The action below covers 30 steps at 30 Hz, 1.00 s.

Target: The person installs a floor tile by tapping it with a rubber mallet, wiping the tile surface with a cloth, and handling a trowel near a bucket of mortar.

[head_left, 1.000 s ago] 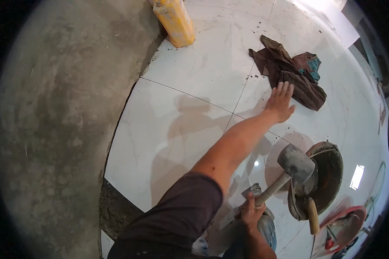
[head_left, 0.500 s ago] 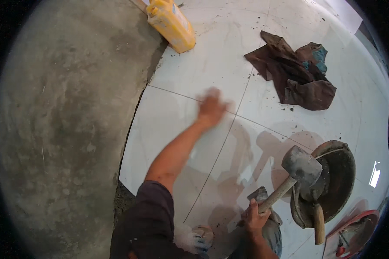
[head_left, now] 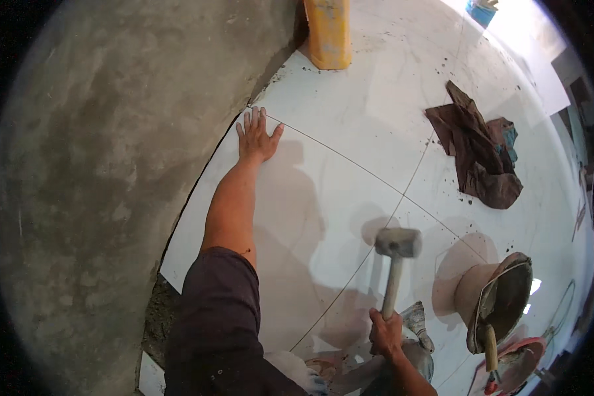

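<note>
My left hand lies on a large white floor tile, fingers spread, near the tile's far left corner where a joint line meets the grey concrete. Nothing is in it. Wrapped around the wooden handle of a mallet is my right hand, above the tiles at lower centre. The mallet's thick grey head points away from me, over the joint between two tiles. Just right of that hand, part of my foot shows beside my leg.
Grey concrete borders the tiles on the left, with rough mortar by the near edge. A yellow jerrycan stands far off. To the right are a dark crumpled cloth, a mortar bucket with a wooden-handled tool, and a reddish basin.
My left hand has gone left and farther out, from a blur near the middle joint to resting by the concrete edge. The mallet has swung left, away from the bucket. The view has shifted.
</note>
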### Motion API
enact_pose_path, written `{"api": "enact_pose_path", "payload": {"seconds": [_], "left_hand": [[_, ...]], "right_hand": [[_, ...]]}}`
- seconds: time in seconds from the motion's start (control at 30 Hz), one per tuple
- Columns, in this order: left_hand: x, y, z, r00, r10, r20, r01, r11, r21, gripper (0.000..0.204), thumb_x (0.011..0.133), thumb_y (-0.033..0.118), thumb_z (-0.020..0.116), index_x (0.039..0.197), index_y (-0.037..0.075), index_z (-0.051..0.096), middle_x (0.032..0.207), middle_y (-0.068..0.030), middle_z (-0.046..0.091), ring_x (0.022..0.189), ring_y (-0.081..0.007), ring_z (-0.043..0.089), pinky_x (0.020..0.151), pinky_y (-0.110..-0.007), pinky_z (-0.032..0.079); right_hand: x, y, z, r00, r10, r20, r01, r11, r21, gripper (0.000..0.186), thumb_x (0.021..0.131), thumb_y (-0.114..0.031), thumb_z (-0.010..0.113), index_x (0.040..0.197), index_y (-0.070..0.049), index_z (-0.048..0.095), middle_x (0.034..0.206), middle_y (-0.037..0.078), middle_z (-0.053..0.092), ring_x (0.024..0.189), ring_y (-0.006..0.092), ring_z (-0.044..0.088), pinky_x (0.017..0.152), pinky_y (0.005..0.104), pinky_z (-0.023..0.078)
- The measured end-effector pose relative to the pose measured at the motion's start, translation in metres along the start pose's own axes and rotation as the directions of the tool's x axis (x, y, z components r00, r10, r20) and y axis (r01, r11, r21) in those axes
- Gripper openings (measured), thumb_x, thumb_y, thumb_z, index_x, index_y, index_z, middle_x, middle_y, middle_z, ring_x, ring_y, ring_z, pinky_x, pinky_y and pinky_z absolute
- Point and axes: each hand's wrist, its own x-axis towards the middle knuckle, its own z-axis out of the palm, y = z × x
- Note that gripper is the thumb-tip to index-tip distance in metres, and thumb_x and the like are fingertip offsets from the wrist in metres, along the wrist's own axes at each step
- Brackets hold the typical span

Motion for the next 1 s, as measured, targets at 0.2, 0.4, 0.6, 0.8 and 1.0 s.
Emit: {"api": "enact_pose_path", "payload": {"seconds": [0.2,0.4,0.6,0.8,1.0], "left_hand": [[0.014,-0.013,0.001,0.997,0.03,-0.071,-0.03,1.0,0.0,0.076,0.096,0.055,0.032,0.15,0.003,0.02,0.158,-0.0141,0.015,0.146,-0.0292,0.013,0.117,-0.051,0.009],[0.012,-0.018,-0.006,0.998,0.008,-0.067,-0.008,1.0,-0.01,0.068,0.098,0.045,0.032,0.149,0.001,0.021,0.157,-0.0136,0.016,0.145,-0.0282,0.016,0.117,-0.05,0.01],[0.013,-0.02,-0.001,0.994,0.046,-0.098,-0.051,0.997,-0.057,0.063,0.099,0.037,0.033,0.147,-0.003,0.021,0.156,-0.0179,0.018,0.144,-0.034,0.016,0.116,-0.054,0.01],[0.02,-0.007,-0.006,0.979,0.073,-0.191,-0.092,0.991,-0.096,0.058,0.099,0.031,0.033,0.146,-0.002,0.026,0.154,-0.0182,0.022,0.144,-0.0322,0.017,0.116,-0.053,0.011],[0.0,-0.038,-0.003,0.993,0.02,-0.114,-0.033,0.993,-0.113,0.056,0.099,0.03,0.034,0.147,0.002,0.028,0.155,-0.0155,0.023,0.144,-0.0315,0.017,0.116,-0.053,0.011]], "right_hand": [[0.051,-0.111,0.084,0.917,-0.397,-0.032,0.392,0.914,-0.102,0.029,0.093,-0.022,0.06,0.081,0.004,0.055,0.062,0.015,0.055,0.055,0.0236,0.053,0.055,0.0387,0.043],[0.065,-0.183,0.13,0.936,-0.309,0.169,0.343,0.908,-0.241,0.032,0.091,-0.027,0.057,0.086,0.005,0.058,0.068,0.023,0.059,0.065,0.037,0.06,0.062,0.0422,0.047],[0.069,-0.164,0.149,0.949,-0.292,0.123,0.316,0.881,-0.351,0.031,0.09,-0.024,0.06,0.08,0.004,0.054,0.065,0.021,0.057,0.061,0.0349,0.057,0.06,0.0415,0.046],[0.076,-0.124,0.139,0.949,-0.305,0.078,0.3,0.804,-0.513,0.03,0.089,-0.023,0.06,0.085,0.007,0.059,0.069,0.024,0.061,0.065,0.0349,0.062,0.062,0.0423,0.049],[0.028,-0.188,0.143,0.858,-0.503,0.103,0.508,0.803,-0.312,0.04,0.091,-0.029,0.063,0.066,0.0,0.052,0.051,0.01,0.047,0.05,0.0206,0.048,0.05,0.0398,0.04]]}}
